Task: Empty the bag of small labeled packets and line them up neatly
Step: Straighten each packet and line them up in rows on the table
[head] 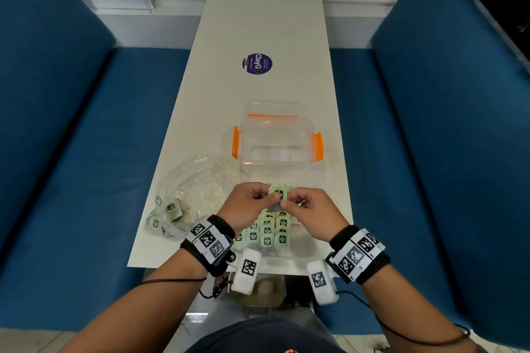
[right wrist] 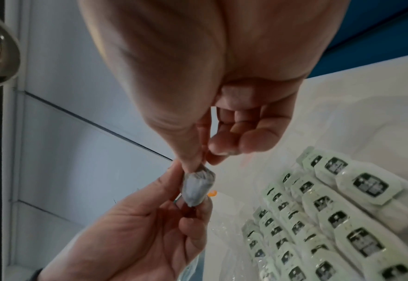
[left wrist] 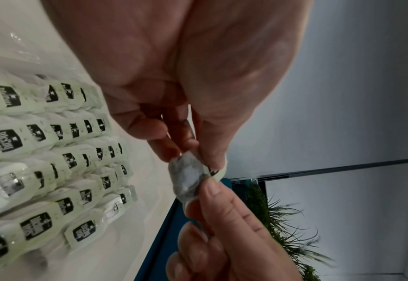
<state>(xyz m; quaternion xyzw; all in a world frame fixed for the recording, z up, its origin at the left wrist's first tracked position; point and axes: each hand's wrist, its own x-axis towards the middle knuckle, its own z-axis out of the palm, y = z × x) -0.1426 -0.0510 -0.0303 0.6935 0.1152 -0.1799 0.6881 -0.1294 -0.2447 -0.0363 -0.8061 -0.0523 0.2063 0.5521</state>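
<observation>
white table [head: 266,23] with clear tub [head: 276,140] beyond both hands [head: 249,203] [head: 312,213] pinching one packet [head: 277,193], crumpled bag [head: 195,186] left

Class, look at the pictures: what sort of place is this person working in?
Probably a café or canteen booth: blue padded benches flank a narrow white table, which carries a round "ClayGo" sticker.
</observation>
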